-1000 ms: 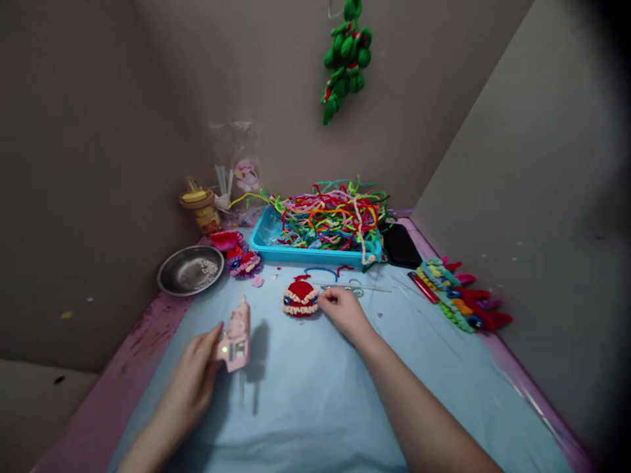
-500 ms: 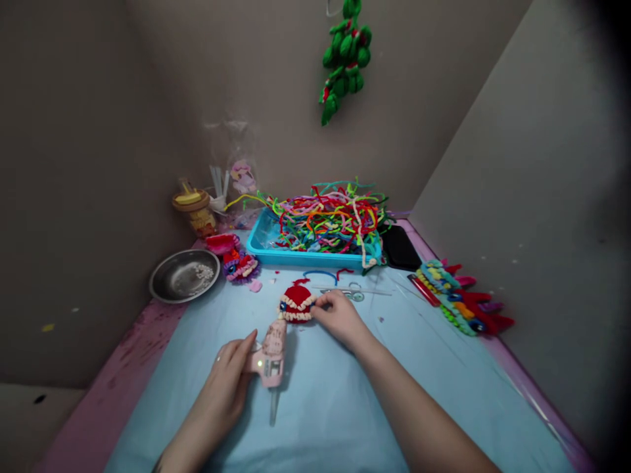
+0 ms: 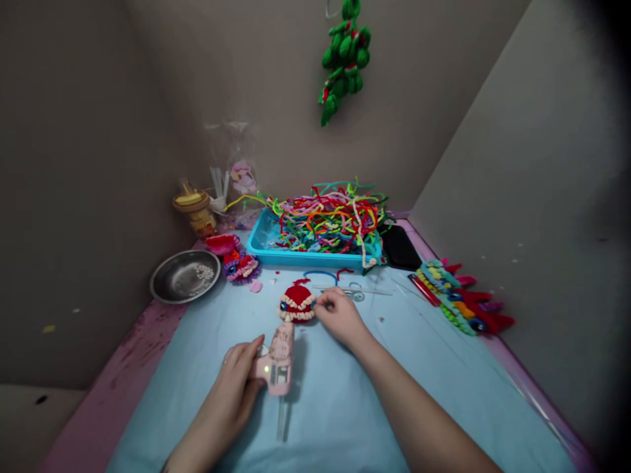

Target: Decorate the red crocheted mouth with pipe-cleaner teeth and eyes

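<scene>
My left hand (image 3: 231,384) is wrapped round the handle of a pink hot glue gun (image 3: 279,368), with a clear glue stick (image 3: 282,417) poking out of its rear end. The gun's nozzle points at the lower edge of a red crocheted piece (image 3: 297,295); whether it touches cannot be seen. Cream ruffled trim runs along that piece, and a blue eye (image 3: 282,306) sits on its left side. The fingers of my right hand (image 3: 340,315) are pinched on the right edge of the red piece, by a second blue eye partly covered by the fingertips.
Behind stands a blue tray (image 3: 315,258) heaped with colourful yarn scraps (image 3: 335,217). A metal bowl (image 3: 170,276) with small white bits is at left, beside a purple-and-red crocheted piece (image 3: 241,267). Scissors (image 3: 355,293) lie beyond my right hand; finished crocheted pieces (image 3: 458,302) lie at right.
The glue gun and my left hand have shifted slightly right and down, the nozzle now lower along the red piece. My right hand has barely moved.
</scene>
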The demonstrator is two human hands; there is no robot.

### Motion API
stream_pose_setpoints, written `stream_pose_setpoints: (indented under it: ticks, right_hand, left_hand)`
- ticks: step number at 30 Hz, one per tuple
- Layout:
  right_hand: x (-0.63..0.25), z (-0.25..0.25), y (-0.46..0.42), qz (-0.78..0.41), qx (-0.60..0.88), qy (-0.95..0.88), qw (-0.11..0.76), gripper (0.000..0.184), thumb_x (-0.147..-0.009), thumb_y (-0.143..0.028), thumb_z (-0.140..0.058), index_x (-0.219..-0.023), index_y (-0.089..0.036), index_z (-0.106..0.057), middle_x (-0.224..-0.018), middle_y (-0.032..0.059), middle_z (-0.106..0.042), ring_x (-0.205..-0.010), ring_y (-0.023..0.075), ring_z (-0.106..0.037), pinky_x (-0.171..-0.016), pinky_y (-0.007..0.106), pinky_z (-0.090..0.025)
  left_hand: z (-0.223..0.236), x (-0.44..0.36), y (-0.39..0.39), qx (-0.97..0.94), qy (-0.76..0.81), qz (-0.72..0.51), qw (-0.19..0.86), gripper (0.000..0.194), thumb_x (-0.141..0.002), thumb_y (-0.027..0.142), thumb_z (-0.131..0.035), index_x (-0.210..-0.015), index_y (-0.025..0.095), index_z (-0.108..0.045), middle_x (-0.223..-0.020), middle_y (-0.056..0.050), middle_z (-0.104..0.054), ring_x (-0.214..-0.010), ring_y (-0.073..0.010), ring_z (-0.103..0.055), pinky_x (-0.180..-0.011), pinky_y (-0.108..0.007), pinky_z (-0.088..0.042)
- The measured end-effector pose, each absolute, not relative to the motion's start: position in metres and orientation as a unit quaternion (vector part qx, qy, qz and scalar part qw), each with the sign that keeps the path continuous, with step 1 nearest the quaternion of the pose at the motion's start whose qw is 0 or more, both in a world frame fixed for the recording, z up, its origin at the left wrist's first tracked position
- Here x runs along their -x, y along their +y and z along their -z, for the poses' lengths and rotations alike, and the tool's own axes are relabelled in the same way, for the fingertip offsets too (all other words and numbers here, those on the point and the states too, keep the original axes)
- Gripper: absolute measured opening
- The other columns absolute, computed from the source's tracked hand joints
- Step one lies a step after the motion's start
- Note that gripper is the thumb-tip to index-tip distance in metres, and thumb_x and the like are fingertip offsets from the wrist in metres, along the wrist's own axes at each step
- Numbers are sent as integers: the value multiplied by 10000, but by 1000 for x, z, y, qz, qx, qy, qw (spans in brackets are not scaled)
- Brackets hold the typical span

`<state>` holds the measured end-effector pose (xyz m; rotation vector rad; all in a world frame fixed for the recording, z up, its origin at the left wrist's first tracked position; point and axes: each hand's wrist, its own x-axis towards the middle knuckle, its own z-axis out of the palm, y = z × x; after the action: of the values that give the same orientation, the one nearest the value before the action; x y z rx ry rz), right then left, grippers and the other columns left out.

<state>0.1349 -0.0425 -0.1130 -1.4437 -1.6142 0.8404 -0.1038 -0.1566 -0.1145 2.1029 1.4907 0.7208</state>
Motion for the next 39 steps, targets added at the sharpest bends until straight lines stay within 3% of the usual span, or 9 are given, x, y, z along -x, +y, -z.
stream_pose_setpoints:
  ticks: [7,11,15,21,39]
  right_hand:
    - [-149,99,-46,-429,519,-619,405,76,-671,-216,-554,-612,-171,-569,-710,-2,-508,-619,122,-469,-566,234,-375]
    - [-154,98,-54,-617,449,-495,415,103,-680,-275,-594,-674,-175,-567,-697,-20,-510,-456,57,-307,-399,191,-206]
    - [-153,93,-62,-726,366,-413,410,114,-643,-255,-657,-694,-162,-614,-815,8,-539,-444,22,-244,-386,191,-116]
    - [-150,87,-65,-746,344,-401,406,111,-631,-257,-674,-666,-161,-631,-857,21,-552,-444,17,-239,-384,196,-112]
    - [-148,85,-67,-735,350,-418,403,91,-635,-232,-661,-638,-156,-609,-898,19,-506,-466,19,-275,-398,198,-107]
  left_hand:
    - [101,78,-159,-757,509,-274,306,470,-862,178,-413,-1324,241,-353,-1199,-138,-450,-1063,-231,-504,-905,-390,-447]
    - [99,72,-158,-749,511,-288,308,451,-828,160,-449,-1275,218,-427,-1213,-140,-445,-1096,-241,-491,-925,-391,-440]
    - [95,70,-159,-752,497,-282,328,417,-826,155,-446,-1239,213,-446,-1212,-141,-455,-1105,-242,-487,-942,-388,-429]
    - [88,69,-158,-760,483,-263,347,351,-849,188,-425,-1198,211,-443,-1194,-142,-475,-1113,-254,-472,-951,-419,-416]
    - [85,68,-156,-766,466,-272,350,278,-865,237,-436,-1140,216,-475,-1129,-115,-515,-1062,-229,-499,-916,-356,-426]
